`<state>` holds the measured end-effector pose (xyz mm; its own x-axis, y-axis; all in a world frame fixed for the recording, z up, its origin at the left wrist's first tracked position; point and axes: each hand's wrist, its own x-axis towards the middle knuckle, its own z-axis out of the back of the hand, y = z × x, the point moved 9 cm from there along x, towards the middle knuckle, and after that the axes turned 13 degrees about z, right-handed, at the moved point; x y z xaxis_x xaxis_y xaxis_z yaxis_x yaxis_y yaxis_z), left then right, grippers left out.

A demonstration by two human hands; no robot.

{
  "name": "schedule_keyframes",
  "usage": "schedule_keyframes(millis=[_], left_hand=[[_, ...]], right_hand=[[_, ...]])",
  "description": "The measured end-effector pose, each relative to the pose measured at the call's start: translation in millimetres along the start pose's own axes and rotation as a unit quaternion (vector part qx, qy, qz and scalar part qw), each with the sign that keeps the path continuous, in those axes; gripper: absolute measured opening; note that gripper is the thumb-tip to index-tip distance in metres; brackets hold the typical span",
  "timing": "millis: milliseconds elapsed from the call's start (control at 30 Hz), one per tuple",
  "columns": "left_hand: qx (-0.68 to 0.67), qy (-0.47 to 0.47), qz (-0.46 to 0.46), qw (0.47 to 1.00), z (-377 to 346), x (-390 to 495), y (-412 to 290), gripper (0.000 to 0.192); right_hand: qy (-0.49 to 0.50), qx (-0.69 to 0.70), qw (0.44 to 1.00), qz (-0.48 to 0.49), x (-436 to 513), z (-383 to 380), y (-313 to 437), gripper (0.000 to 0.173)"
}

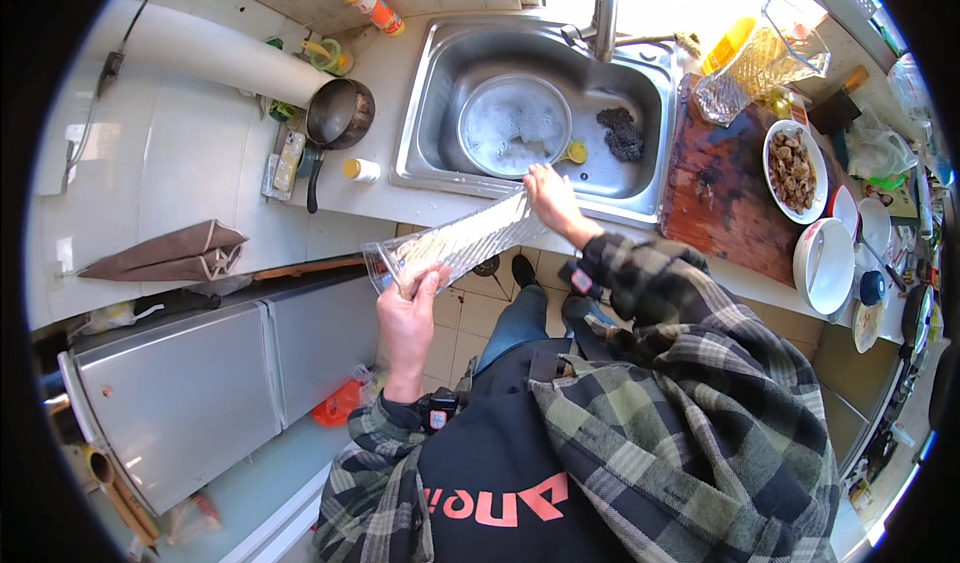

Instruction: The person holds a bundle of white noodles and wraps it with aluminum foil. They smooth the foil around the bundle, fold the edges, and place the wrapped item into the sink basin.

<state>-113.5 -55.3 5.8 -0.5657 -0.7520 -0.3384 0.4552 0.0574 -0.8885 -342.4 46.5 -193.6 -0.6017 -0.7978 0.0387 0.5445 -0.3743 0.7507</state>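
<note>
My left hand (407, 319) pinches the rimmed end of a clear ribbed plastic container (469, 240). At its other end, by the sink's front edge, my right hand (556, 201) has its fingers over the plastic; its thumb is hidden. The container is tilted on its side between my hands, in front of the counter. Just beyond my right hand, a round basin (514, 124) of sudsy water stands in the stainless steel sink (499, 45). A yellow scrubber (576, 152) and dark mesh scourers (622, 134) lie beside the basin.
The faucet (605, 15) overhangs the sink's back edge. A saucepan (340, 113) and a small white bottle (361, 171) stand left. Right, a wet cutting board (720, 188) bears a bowl of brown food (793, 169) and a white bowl (823, 267). A grey refrigerator (187, 398) stands at lower left.
</note>
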Motion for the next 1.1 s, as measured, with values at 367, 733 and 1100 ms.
schedule_keyframes(millis=[367,733,1100], left_hand=[[-0.017,0.003,0.008,1.000,-1.1,3.0,-0.3,0.016],[-0.010,0.016,0.011,1.000,-8.8,0.3,-5.3,0.017],[0.011,0.007,0.007,1.000,-8.2,-1.5,1.3,0.018]], right_hand=[[-0.002,-0.054,0.996,0.069,-4.6,0.6,32.5,0.052],[-0.104,-0.052,0.982,0.147,-7.4,22.5,65.9,0.058],[-0.060,0.032,0.984,0.162,-3.7,10.0,94.5,0.061]])
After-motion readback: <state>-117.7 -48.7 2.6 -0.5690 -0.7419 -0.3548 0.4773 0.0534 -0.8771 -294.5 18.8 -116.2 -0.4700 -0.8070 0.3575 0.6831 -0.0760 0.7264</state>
